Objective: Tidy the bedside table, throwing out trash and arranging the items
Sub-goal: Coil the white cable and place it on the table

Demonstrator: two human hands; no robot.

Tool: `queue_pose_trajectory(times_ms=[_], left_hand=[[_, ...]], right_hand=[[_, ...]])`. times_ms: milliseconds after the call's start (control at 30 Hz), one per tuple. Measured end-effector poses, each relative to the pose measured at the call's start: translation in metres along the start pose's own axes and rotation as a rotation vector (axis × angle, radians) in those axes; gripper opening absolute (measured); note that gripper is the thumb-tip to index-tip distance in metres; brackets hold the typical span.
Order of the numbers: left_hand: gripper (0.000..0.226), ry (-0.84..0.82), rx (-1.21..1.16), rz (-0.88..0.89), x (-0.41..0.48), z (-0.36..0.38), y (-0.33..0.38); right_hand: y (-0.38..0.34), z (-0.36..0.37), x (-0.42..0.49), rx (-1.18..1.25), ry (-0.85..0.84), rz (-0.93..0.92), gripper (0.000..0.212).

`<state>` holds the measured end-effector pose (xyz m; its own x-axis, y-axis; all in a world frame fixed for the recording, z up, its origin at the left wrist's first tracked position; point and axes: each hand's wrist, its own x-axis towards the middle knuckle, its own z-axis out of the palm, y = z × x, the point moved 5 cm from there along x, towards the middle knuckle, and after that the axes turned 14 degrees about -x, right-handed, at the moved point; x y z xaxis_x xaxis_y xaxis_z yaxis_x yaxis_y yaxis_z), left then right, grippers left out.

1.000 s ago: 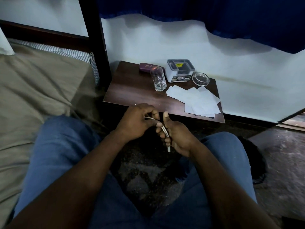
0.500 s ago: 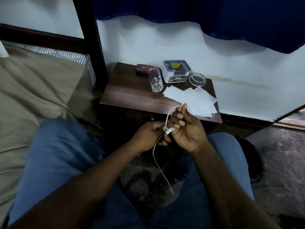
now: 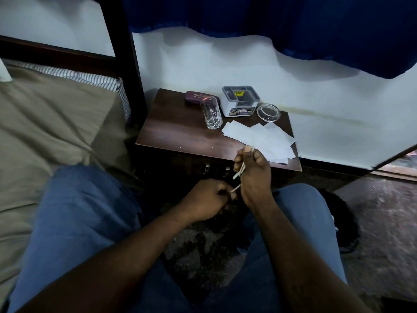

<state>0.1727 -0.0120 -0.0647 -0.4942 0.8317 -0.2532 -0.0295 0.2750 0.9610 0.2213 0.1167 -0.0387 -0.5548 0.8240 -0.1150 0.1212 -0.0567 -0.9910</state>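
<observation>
Gripping a thin white cable [image 3: 238, 174] between them, both hands hang just in front of the near edge of the dark brown wooden table [image 3: 176, 132]. The right hand [image 3: 252, 172] is the higher one, its fingers curled round a bunched length of the cable, with the fingertips level with the table's near edge. The left hand [image 3: 207, 199], lower and just beside it, pinches a free stretch of the same cable.

On the table, a clear cut-glass tumbler [image 3: 212, 115] stands upright near the middle. A flat purple case [image 3: 198, 98] lies behind it along the back edge. Further right on that edge sit a white and grey plastic organiser box [image 3: 240, 101] and a round clear glass ashtray [image 3: 268, 112]. Loose white paper sheets [image 3: 259, 138] overlap across the near right corner. An olive-sheeted bed [image 3: 45, 123] lies to the left of the table.
</observation>
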Motion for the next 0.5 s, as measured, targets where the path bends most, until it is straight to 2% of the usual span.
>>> queue_pose_trajectory(times_ms=[100, 233, 400, 500], left_hand=[[0.008, 0.123, 0.26, 0.183, 0.001, -0.024, 0.017], [0.011, 0.122, 0.555, 0.372, -0.001, -0.043, 0.03], [0.004, 0.207, 0.532, 0.508, -0.006, -0.05, 0.044], [0.01, 0.213, 0.527, 0.569, -0.007, -0.058, 0.051]], right_hand=[[0.006, 0.008, -0.004, -0.222, -0.092, -0.044, 0.025], [0.013, 0.018, -0.006, -0.343, -0.168, 0.013, 0.028], [0.016, 0.019, -0.012, -0.593, -0.268, -0.016, 0.033], [0.018, 0.03, -0.025, -0.532, -0.428, 0.086, 0.047]])
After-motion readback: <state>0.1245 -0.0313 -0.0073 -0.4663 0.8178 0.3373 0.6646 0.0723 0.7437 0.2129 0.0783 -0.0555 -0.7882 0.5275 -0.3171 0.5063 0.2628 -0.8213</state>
